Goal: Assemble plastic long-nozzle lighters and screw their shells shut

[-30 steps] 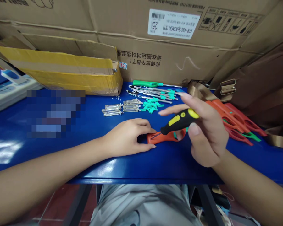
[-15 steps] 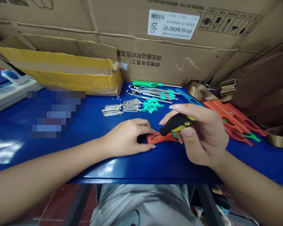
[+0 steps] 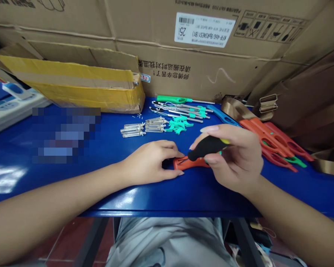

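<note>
My left hand (image 3: 156,161) rests on the blue table, its thumb and fingers closed around the left end of an orange lighter body (image 3: 198,162). In my right hand (image 3: 236,159) is a black screwdriver (image 3: 204,146) with a yellow part. Its thin shaft slants down and left, with the tip at the orange body near my left fingers; whether it sits in a screw cannot be seen. Beyond my hands lie several teal triggers (image 3: 179,124) and clear fuel tanks (image 3: 156,124). Part of the orange body is hidden under my right hand.
Lighter rods with wires (image 3: 183,111) and a green lighter (image 3: 172,99) lie at the back. Orange and red lighter bodies (image 3: 278,139) are piled right, near brown strap (image 3: 233,107). A taped carton (image 3: 100,92) and a power strip (image 3: 13,107) stand left. Large cardboard (image 3: 161,48) walls the back.
My right hand has turned the screwdriver handle and shifted slightly left, so less yellow shows. My left hand and the orange body have stayed in place.
</note>
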### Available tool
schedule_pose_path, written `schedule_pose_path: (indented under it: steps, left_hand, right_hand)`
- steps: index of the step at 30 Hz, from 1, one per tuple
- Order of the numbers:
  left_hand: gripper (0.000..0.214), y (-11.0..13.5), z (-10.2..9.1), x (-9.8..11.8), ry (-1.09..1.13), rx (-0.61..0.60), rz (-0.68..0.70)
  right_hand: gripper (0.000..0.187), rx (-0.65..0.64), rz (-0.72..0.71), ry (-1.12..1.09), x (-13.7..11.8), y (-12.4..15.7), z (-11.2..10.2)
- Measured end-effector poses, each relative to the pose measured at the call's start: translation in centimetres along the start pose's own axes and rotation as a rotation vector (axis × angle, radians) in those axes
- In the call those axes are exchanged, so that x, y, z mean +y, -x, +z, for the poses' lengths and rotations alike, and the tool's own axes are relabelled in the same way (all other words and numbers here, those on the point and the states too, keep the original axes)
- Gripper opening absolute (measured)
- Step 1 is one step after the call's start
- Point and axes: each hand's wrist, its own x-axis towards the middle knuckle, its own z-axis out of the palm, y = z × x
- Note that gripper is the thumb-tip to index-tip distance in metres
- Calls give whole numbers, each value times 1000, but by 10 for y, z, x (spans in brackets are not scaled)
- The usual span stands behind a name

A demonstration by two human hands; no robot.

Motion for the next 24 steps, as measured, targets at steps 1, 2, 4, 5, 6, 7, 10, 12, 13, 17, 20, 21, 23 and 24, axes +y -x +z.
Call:
schedule_pose_path:
  steps: [1, 2, 4, 5, 6, 7, 10, 12, 13, 17, 20, 21, 23, 24]
  left_hand:
    - [24, 0, 0, 1, 4, -2, -1]
    - [23, 0, -1, 1, 8, -1, -3]
    - [25, 0, -1, 1, 14, 0, -4]
    - [27, 0, -1, 1, 13, 3, -2]
    - [28, 0, -1, 1, 9, 8, 0]
    - [29, 0, -1, 0, 2, 13, 3]
    - [28, 0, 0, 0, -9, 17, 10]
    - [25, 0, -1, 1, -2, 7, 4]
    - [23, 0, -1, 1, 4, 2, 0]
    - [22, 0, -2, 2, 8, 1, -2]
    - [25, 0, -1, 1, 2, 2, 1]
    - [26, 0, -1, 1, 3, 4, 1]
    - [27, 0, -1, 1, 5, 7, 1]
    - [27, 0, -1, 0, 6, 7, 0]
  right_hand:
    - [47, 35, -15, 35, 1, 0, 0]
    - [47, 54, -31, 55, 2, 0, -1]
    - [43, 63, -76, 38, 2, 1, -1]
    - [41, 50, -83, 3, 2, 2, -1]
    - [41, 29, -74, -36, 0, 2, -1]
    - [42, 7, -48, -70, -1, 2, 0]
    - [45, -20, 1, -100, -5, -2, 3]
    - [44, 16, -69, -39, -5, -6, 4]
    - [45, 42, -102, -1, -4, -7, 4]
    - [43, 48, -74, 54, 0, -4, 2]
    - [43, -7, 36, 14, 0, 0, 0]
    - [44, -17, 59, 11, 0, 1, 0]
    - [44, -16, 39, 29, 0, -1, 0]
    - [45, -3, 4, 44, 1, -2, 0]
